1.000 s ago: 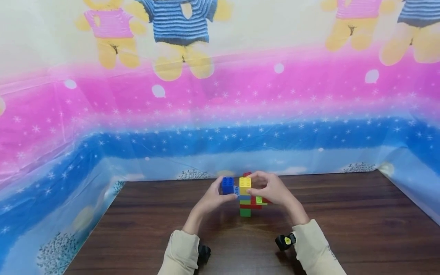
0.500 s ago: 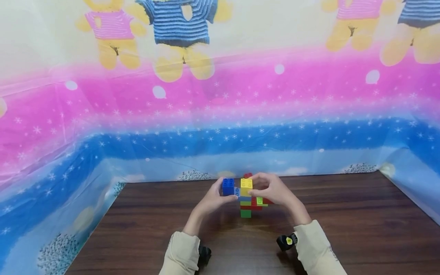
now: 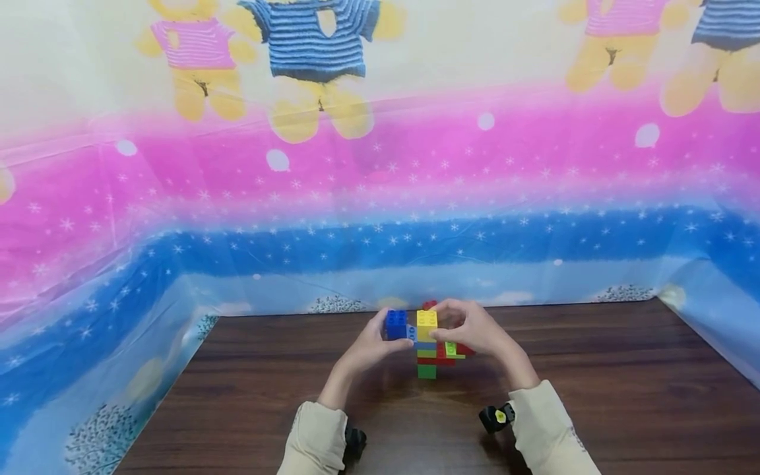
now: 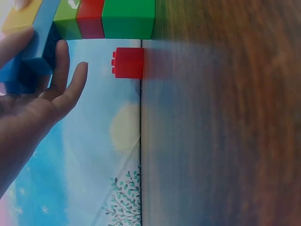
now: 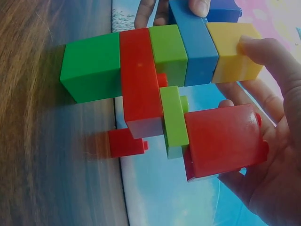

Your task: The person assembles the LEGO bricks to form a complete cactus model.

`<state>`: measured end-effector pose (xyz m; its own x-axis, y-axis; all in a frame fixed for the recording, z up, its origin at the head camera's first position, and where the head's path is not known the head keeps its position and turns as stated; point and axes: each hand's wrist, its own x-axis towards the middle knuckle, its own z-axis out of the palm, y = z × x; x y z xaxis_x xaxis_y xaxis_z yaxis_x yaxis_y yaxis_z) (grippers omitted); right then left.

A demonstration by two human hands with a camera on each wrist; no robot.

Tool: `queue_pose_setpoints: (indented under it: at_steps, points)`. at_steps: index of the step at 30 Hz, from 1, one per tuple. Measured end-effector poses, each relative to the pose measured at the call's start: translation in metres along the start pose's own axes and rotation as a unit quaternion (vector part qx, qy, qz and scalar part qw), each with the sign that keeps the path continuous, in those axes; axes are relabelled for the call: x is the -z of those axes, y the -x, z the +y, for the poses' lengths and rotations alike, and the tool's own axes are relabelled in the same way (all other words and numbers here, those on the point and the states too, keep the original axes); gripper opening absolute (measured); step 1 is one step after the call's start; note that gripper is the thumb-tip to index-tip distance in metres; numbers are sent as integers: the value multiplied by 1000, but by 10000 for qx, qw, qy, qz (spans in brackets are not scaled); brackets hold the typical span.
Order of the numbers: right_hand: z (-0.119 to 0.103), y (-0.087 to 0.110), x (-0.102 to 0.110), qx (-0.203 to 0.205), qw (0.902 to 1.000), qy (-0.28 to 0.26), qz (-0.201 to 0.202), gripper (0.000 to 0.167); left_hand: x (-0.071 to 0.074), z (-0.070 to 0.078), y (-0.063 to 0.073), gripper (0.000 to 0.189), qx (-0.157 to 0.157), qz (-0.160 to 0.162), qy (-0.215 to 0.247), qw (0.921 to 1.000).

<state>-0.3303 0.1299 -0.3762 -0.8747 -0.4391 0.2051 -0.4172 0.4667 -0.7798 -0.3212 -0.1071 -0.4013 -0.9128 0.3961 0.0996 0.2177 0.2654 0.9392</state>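
A toy-brick tower stands on the table in front of both hands. From the bottom come a green brick, a long red one, a lime brick and a long light-blue brick. A yellow brick tops the light-blue one, with a dark-blue brick at its left end. My left hand grips that blue end, thumb in front and fingers behind. With thumb and fingers, my right hand pinches the yellow brick. On the red arm's right side sit a lime plate and a red brick.
Behind the tower, a single red brick stands near the far edge of the brown wooden table. A printed cloth with bears and snowflakes hangs along the back and sides. Black wrist cameras sit below the hands.
Both hands keep the same hold on the bricks and the tower looks unaltered. The whole head view has shifted very slightly.
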Motion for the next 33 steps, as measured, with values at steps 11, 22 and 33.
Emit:
queue_pose_setpoints:
  at_steps: [11, 22, 33]
  points:
    - [1, 0, 4, -80, 9997, -134, -179, 34, -2, -1, -1, 56, -70, -73, 52, 9999]
    - [6, -1, 2, 112, 9996, -202, -144, 32, -3, 1, -2, 58, 14, -12, 38, 10000]
    - [7, -3, -3, 163, 9984, -521, -147, 32, -1, 0, -2, 55, 89, 32, 114, 9999]
